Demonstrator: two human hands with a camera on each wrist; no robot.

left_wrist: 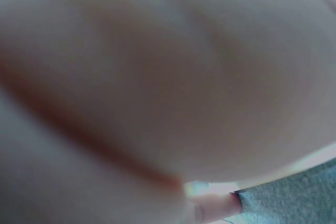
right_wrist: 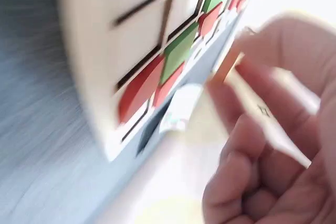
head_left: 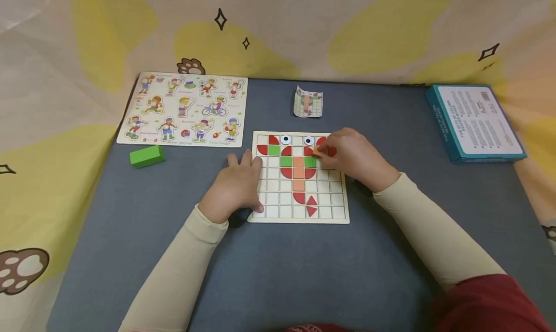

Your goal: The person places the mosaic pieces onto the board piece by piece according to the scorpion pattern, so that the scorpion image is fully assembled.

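A square wooden grid board (head_left: 271, 217) lies flat on the table, with red, green and orange tiles and two eye tiles (head_left: 285, 140) set in its squares. My right hand (head_left: 354, 156) is over the board's upper right part. It pinches a small orange tile (right_wrist: 227, 66) between thumb and fingertips, with the other fingers curled in the right wrist view. At the board's left edge rests my left hand (head_left: 234, 185), fingers extended and thumb spread along the edge. Blurred skin fills most of the left wrist view, apart from the thumb tip (left_wrist: 218, 207) low down.
A small curled pattern card (head_left: 309, 104) stands behind the board. Far left lies a picture puzzle board (head_left: 169, 140) of sports figures, with a green block (head_left: 147, 156) in front. A teal box (head_left: 478, 122) sits at the right. Patterned cloth hangs along the back.
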